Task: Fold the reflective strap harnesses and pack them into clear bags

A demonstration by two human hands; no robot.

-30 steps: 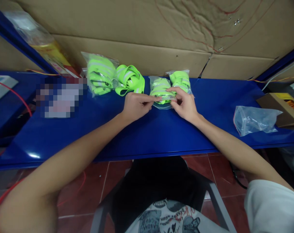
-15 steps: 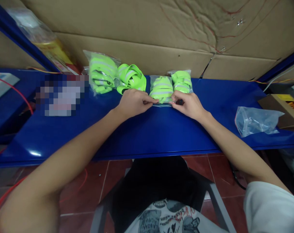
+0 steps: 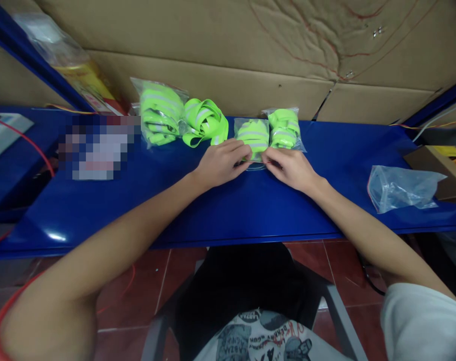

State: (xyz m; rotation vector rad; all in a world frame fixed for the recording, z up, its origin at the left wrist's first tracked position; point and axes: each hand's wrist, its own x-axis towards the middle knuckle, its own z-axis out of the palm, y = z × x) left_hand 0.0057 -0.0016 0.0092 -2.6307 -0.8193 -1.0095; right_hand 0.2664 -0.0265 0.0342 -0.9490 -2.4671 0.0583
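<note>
My left hand (image 3: 222, 163) and right hand (image 3: 291, 169) each pinch the near edge of the bagged green band (image 3: 252, 134), fingertips closed on the plastic. The bag lies on the blue bench (image 3: 228, 210), at 12 o'clock from both hands.

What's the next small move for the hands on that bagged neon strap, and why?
Probably slide both pinches outward along the bag's near edge. The left hand and right hand pinch that edge of the clear bag of neon green strap near its middle, fingertips almost meeting, while the bag lies on the blue table. Whether the edge is sealed can't be seen.
</note>
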